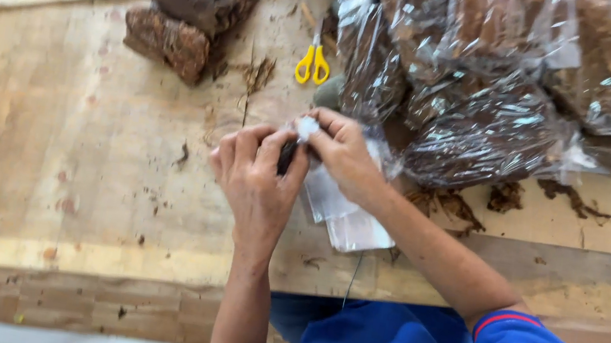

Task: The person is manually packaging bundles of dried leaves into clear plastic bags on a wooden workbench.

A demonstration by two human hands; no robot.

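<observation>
Worn wooden tabletop point(81, 162) carries everything. Left hand point(256, 180) and right hand point(344, 157) pinch one small dark piece point(287, 157) together over a clear plastic bag point(339, 213). Beyond lie yellow-handled scissors point(313, 64), filled cellophane packs point(488, 86) and dark brown blocks point(183, 16).

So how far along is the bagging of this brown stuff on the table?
Done: a heap of filled clear bags lies at the top right. In hand: the left hand and right hand together work a dark piece into a small clear bag on the wooden table. Left: two unbagged brown chunks at the top left, more at the left edge. Yellow scissors lie unused.
</observation>
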